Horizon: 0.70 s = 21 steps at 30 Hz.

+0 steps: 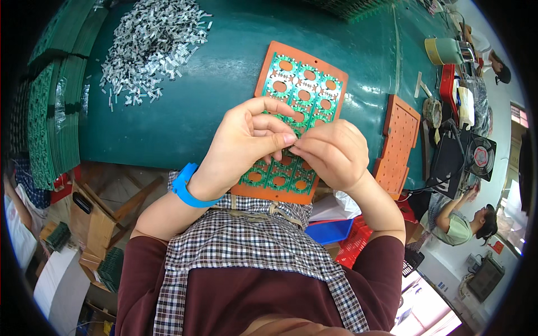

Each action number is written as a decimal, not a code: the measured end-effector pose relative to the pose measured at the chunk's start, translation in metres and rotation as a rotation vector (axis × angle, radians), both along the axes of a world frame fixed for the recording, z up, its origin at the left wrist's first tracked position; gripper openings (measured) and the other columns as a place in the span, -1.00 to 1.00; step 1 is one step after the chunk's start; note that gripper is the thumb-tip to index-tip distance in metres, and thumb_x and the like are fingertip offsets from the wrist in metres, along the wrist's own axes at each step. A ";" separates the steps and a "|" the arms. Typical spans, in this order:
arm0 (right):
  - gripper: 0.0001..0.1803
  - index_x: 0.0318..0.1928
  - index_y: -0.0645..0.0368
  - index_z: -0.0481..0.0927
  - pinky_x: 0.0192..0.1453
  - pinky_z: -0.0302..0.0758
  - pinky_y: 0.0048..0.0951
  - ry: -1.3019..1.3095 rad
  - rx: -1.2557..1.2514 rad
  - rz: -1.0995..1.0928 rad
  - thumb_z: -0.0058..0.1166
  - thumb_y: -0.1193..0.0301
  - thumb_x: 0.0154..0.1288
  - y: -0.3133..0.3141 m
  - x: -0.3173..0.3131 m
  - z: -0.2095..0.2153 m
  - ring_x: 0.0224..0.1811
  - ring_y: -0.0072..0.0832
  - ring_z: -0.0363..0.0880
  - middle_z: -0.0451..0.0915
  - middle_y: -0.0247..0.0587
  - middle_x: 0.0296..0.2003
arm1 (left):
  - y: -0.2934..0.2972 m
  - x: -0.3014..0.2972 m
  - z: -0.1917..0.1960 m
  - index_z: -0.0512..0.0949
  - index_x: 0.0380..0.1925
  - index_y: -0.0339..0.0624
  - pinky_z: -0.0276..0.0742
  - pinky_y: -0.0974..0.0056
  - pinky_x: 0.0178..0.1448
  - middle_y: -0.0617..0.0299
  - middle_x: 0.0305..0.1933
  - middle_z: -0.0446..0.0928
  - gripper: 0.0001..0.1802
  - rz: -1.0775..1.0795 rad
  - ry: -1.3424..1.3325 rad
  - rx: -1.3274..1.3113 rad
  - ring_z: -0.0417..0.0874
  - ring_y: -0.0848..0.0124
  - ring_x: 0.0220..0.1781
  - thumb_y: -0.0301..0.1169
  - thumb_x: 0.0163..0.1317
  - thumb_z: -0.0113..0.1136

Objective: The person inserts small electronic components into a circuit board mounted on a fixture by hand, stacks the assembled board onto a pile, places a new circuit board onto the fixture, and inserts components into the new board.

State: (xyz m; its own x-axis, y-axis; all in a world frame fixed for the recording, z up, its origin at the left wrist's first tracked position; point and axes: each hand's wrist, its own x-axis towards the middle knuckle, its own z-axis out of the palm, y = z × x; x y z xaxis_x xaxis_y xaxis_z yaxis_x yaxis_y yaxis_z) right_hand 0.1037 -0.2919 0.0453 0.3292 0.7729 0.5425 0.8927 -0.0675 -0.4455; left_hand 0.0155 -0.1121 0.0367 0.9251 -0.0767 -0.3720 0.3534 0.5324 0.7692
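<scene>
A green circuit board panel (303,95) with rows of round openings lies on an orange-brown fixture plate (274,49), near the table's front edge. Over its middle, my left hand (246,131) has its fingers curled and its thumb tip close to my right fingertips. My right hand (336,151) is closed in a pinch at the same spot. Whatever small thing the fingers hold is hidden. Both hands cover part of the panel. A large heap of small clear-and-dark parts (154,45) sits at the far left.
Tall stacks of green boards (47,123) stand along the left edge. To the right lie another orange-brown plate (397,140), a green pot (443,51) and a black fan (481,157). A blue tray (329,231) is below the table edge. A co-worker (457,227) sits at right.
</scene>
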 end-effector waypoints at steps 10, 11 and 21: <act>-0.89 -0.25 0.23 0.56 -0.13 0.44 -0.27 0.197 -0.346 -0.221 0.12 0.49 0.21 0.004 0.057 -0.011 -0.20 -0.17 0.49 0.50 -0.12 -0.32 | 0.092 0.005 -0.024 0.53 -0.05 -0.14 0.34 0.07 0.12 0.12 -0.04 0.51 -0.65 0.413 -0.132 2.160 0.49 0.14 0.00 -0.33 0.16 0.28; -0.89 -0.25 0.23 0.56 -0.13 0.44 -0.27 0.200 -0.345 -0.216 0.12 0.49 0.21 0.006 0.059 -0.012 -0.20 -0.17 0.49 0.50 -0.12 -0.32 | 0.098 0.002 -0.028 0.55 -0.10 -0.13 0.34 0.09 0.09 0.17 -0.08 0.53 -0.69 0.376 -0.092 2.059 0.49 0.17 -0.03 -0.33 0.16 0.28; -0.87 -0.23 0.21 0.57 -0.11 0.47 -0.26 0.138 -0.380 -0.195 0.13 0.46 0.22 0.012 0.064 -0.014 -0.17 -0.20 0.50 0.52 -0.17 -0.29 | 0.096 0.006 -0.025 0.62 -0.32 -0.14 0.35 0.17 0.00 0.23 -0.23 0.56 -0.88 0.400 -0.159 2.027 0.50 0.21 -0.12 -0.36 0.19 0.25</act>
State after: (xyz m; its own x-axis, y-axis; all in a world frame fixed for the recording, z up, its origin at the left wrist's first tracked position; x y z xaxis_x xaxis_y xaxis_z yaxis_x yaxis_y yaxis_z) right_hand 0.1677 -0.2801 0.0314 0.5379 0.8250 0.1732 0.7812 -0.4106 -0.4703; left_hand 0.0218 -0.0164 0.0116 0.8084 0.4174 0.4151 0.3450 -0.9073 0.2405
